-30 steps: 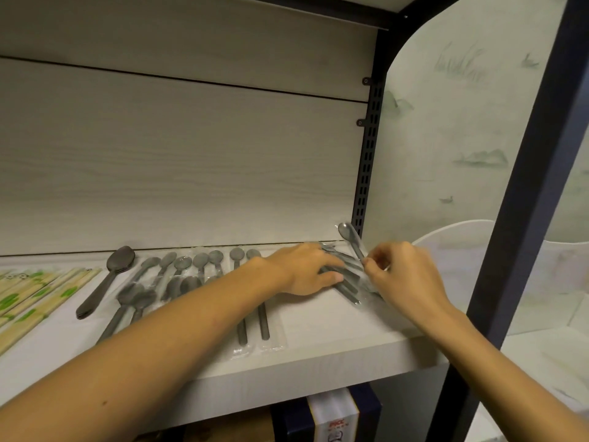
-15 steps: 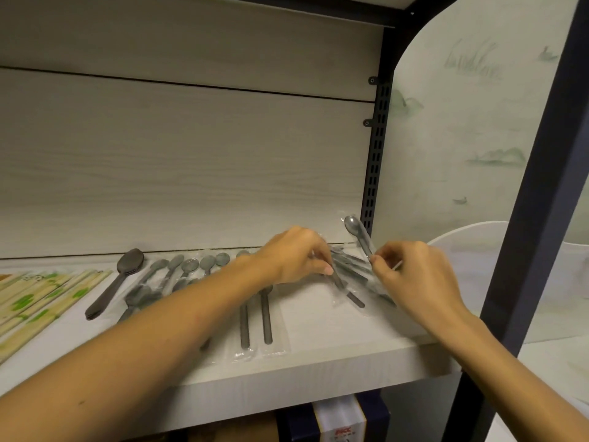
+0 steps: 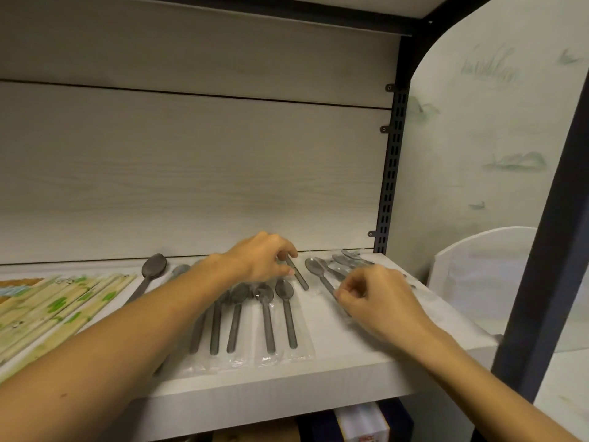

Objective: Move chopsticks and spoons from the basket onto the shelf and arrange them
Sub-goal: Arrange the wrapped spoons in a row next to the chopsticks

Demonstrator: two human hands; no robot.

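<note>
Several grey wrapped spoons [image 3: 266, 317] lie side by side on the pale shelf [image 3: 366, 355]. My left hand [image 3: 261, 260] pinches the upper end of one wrapped spoon [image 3: 298, 275] just behind that row. My right hand [image 3: 376, 298] pinches the handle of another wrapped spoon [image 3: 315, 269] that lies flat, bowl toward the back. A loose heap of wrapped spoons [image 3: 345, 261] sits at the shelf's back right corner. Paper-wrapped chopsticks [image 3: 51, 311] with green print lie at the left. The basket is out of view.
A larger dark spoon [image 3: 153, 269] lies between the chopsticks and the spoon row. A black slotted upright [image 3: 390, 173] and a dark post [image 3: 541, 282] frame the shelf's right side. Boxes [image 3: 360, 422] stand on the level below. A white curved panel [image 3: 478, 269] is at right.
The spoon in my right hand came down from upright to flat on the shelf. My left hand drew one wrapped spoon leftward out of the heap. The view tilted down and closer.
</note>
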